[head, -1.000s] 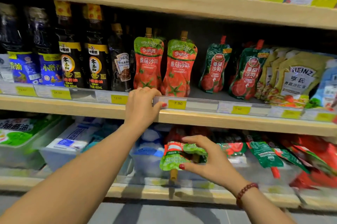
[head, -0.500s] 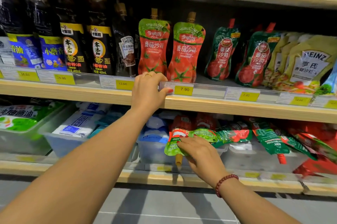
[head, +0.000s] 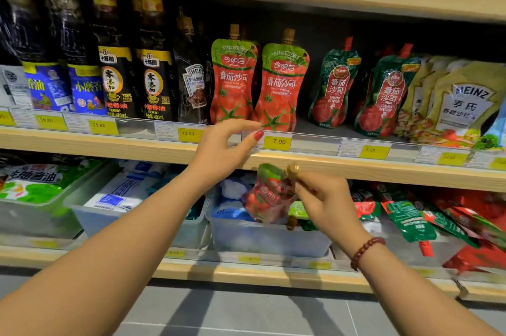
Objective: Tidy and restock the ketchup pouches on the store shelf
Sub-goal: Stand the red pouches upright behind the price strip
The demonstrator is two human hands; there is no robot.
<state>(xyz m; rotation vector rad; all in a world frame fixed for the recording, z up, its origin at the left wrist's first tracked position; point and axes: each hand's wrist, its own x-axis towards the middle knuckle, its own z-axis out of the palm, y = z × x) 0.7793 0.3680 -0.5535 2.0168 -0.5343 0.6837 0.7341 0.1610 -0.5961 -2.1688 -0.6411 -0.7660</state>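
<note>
Two red-and-green ketchup pouches (head: 233,81) stand upright on the middle shelf (head: 356,168), with dark green ketchup pouches (head: 335,89) to their right. My right hand (head: 325,198) is shut on the neck of another red-and-green ketchup pouch (head: 267,193), holding it upright just below the shelf edge, its brown cap on top. My left hand (head: 224,149) hovers at the shelf's price rail in front of the standing pouches, fingers apart and curled, holding nothing. More pouches (head: 408,223) lie loose in the lower shelf's bins.
Dark sauce bottles (head: 115,75) fill the middle shelf's left side; Heinz pouches (head: 465,105) crowd its right. A clear plastic bin (head: 268,237) sits under my right hand, with other bins (head: 35,215) to the left. A gap lies between the two pouch groups.
My right hand has lifted a pouch out of the lower bin and turned it cap-up. My left hand has come off the price rail and opened slightly.
</note>
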